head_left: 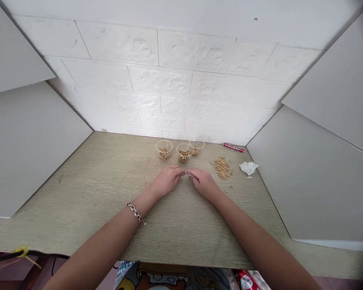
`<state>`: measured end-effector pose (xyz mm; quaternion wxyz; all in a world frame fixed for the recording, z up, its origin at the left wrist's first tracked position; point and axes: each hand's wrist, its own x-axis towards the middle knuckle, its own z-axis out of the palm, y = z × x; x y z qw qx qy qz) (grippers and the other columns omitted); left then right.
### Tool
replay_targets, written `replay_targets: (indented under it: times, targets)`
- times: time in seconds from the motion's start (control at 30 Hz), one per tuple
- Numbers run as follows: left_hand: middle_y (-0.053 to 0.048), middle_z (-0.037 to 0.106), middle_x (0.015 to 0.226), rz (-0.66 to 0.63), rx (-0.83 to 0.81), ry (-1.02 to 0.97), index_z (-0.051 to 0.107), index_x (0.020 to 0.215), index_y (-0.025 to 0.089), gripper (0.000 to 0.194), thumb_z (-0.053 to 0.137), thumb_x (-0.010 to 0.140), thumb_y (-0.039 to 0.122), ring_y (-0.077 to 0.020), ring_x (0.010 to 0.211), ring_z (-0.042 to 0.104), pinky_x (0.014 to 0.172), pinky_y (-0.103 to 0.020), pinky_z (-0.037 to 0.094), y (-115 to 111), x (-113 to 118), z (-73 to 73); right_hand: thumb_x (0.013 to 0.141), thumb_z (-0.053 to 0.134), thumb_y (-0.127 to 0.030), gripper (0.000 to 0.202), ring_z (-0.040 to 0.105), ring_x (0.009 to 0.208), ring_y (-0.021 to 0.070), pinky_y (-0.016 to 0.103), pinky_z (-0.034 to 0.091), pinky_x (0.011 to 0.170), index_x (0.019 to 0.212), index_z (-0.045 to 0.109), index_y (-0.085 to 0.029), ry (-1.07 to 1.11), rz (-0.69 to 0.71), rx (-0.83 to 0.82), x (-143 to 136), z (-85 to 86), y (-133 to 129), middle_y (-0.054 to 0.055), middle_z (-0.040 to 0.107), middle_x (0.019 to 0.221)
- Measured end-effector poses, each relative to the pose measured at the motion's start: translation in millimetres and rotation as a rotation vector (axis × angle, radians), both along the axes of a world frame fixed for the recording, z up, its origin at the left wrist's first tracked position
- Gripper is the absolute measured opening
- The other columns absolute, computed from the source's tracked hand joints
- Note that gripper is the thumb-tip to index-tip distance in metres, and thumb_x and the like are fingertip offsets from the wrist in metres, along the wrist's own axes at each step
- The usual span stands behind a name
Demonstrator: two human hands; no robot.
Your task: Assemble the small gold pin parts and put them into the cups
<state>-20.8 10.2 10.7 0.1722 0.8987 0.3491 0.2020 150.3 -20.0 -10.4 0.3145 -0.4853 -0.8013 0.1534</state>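
Note:
My left hand [170,178] and my right hand [203,182] meet over the middle of the table, fingertips pinched and nearly touching. A tiny pale glint shows between them, too small to name. Just behind the hands stands a clear plastic cup [183,158] of small gold metal parts. Another clear cup [164,154] with gold pieces is to its left, and a third cup [197,148] with fewer pieces stands behind at the right. Right of my right hand lies a loose pile of thin gold metal pins [222,168].
A crumpled white tissue [248,168] and a red wrapped stick [233,147] lie at the right of the wooden table [93,181]. Small scraps [230,186] lie near the pins. A white brick-patterned wall [181,92] rises behind, with grey panels [317,173] at both sides.

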Motion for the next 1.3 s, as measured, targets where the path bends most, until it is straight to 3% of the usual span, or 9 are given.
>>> replay_targets:
  times: [0.27, 0.43, 0.8, 1.3]
  targets:
    - [-0.004, 0.058, 0.078, 0.006, 0.026, -0.036, 0.058, 0.080, 0.015, 0.022, 0.036, 0.082, 0.017, -0.0130, 0.076, 0.051, 0.070, -0.023, 0.040, -1, 0, -4.1, 0.080, 0.035, -0.012, 0.020, 0.050, 0.076, 0.0135, 0.024, 0.037, 0.068, 0.083, 0.054, -0.018, -0.060, 0.002, 0.019, -1, -5.6, 0, 0.004, 0.057, 0.083]
    - [-0.004, 0.058, 0.074, 0.040, 0.052, -0.040, 0.058, 0.078, 0.015, 0.021, 0.037, 0.081, 0.016, -0.0131, 0.074, 0.051, 0.069, -0.024, 0.040, -3, 3, -6.0, 0.077, 0.033, -0.007, 0.022, 0.049, 0.072, 0.0133, 0.024, 0.036, 0.065, 0.082, 0.052, -0.018, -0.083, -0.036, 0.013, -5, -6.2, -2, 0.003, 0.055, 0.077]
    - [-0.003, 0.055, 0.072, 0.145, 0.114, 0.008, 0.056, 0.075, 0.015, 0.020, 0.037, 0.081, 0.014, -0.0129, 0.072, 0.050, 0.066, -0.023, 0.039, -9, 7, -6.6, 0.080, 0.033, -0.013, 0.019, 0.048, 0.066, 0.0132, 0.023, 0.034, 0.061, 0.076, 0.050, -0.018, -0.009, -0.154, -0.027, -14, -6.5, -3, 0.002, 0.053, 0.068]
    - [-0.005, 0.055, 0.075, 0.070, 0.197, 0.091, 0.055, 0.078, 0.014, 0.019, 0.037, 0.081, 0.015, -0.0150, 0.075, 0.049, 0.070, -0.027, 0.039, -9, 6, -2.8, 0.083, 0.031, -0.017, 0.019, 0.047, 0.066, 0.0132, 0.023, 0.033, 0.061, 0.075, 0.048, -0.018, -0.046, -0.128, -0.038, -12, -8.7, -2, 0.002, 0.052, 0.067]
